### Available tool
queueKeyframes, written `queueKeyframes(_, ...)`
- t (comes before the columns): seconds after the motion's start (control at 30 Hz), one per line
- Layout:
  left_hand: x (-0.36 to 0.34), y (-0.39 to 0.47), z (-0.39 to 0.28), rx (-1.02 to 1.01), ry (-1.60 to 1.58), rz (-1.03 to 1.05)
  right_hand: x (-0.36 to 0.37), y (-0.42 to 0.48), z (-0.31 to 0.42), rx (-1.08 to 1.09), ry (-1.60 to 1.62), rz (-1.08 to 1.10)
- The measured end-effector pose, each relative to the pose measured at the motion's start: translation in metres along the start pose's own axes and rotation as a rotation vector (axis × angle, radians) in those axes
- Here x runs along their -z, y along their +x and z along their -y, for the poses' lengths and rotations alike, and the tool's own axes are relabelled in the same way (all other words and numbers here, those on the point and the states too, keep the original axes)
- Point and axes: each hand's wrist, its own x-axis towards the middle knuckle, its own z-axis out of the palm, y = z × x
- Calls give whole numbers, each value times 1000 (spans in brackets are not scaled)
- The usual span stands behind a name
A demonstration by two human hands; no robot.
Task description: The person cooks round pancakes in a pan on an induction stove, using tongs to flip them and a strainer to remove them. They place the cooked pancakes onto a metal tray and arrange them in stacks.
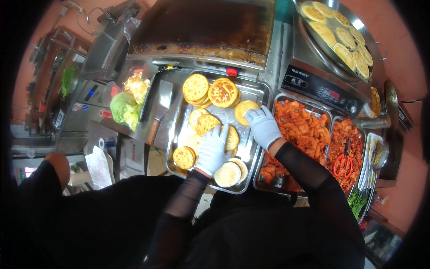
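My left hand [213,153], in a pale glove, lies over round flatbreads in the middle of a metal tray [250,141]. Its fingertips reach between a browned flatbread [206,124] and a stacked flatbread [232,138]; its palm hides whether it grips one. My right hand [263,127], gloved alike, has its fingers on the right edge of a single flatbread [244,112] near the tray's right side. Behind them stand two taller stacks of flatbreads [196,88]. Paler flatbreads [227,174] lie at the tray's near edge.
Right of the tray are pans of red-sauced meat slices [299,126] and chopped red food [341,141] with red-handled scissors [343,164]. A pan of flatbreads [346,38] sits on an electric cooker [322,89]. A griddle [201,30] stands behind; a scraper [163,104] and lettuce [124,109] lie left.
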Motion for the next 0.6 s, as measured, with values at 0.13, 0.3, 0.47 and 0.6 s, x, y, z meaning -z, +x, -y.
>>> queueKeyframes(0.13, -12, 23, -4, -94, -63, -63, -3, 1, -11, -59, 126, -71)
queueKeyframes(0.3, -35, 54, -6, -193, -100, -105, 10, -31, -8, -163, 321, -272)
queueKeyframes(0.47, -34, 68, -23, -86, 28, -67, 5, -39, -8, -189, 416, -297)
queueKeyframes(0.6, -30, 81, -30, -52, -14, -54, 17, -33, -10, -227, 500, -365)
